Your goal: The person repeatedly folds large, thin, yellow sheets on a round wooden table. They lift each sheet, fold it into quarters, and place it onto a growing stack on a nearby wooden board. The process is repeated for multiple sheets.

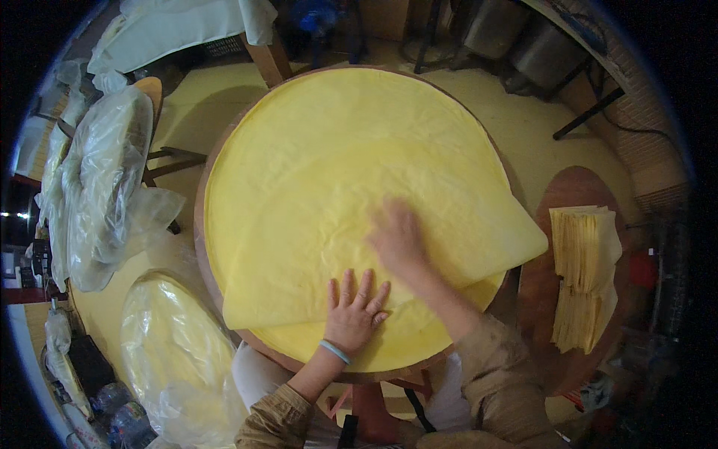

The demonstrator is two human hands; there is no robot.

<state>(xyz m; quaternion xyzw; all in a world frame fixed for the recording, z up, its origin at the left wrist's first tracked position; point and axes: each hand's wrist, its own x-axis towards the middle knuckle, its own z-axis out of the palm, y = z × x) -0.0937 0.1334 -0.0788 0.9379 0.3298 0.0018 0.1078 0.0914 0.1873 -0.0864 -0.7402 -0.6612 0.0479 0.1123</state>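
Note:
A stack of large, thin, round yellow sheets [364,106] lies on a round wooden board [203,236] in front of me. The top sheet [280,286] sits askew: its straight near edge runs across the stack and a corner juts past the board at the right. My left hand [354,311] rests palm down near that edge, fingers spread, with a light blue band at the wrist. Over the wrinkled middle of the top sheet is my right hand [397,236], blurred by motion. Its fingers look bent, but whether they pinch the sheet cannot be told.
At the right, folded yellow sheets [583,275] lie in two bundles on an oval-looking wooden surface [538,314]. Plastic-wrapped round stacks stand at the left [106,185] and lower left [174,348]. Dark stool legs [589,115] and metal containers [538,56] are at the back right.

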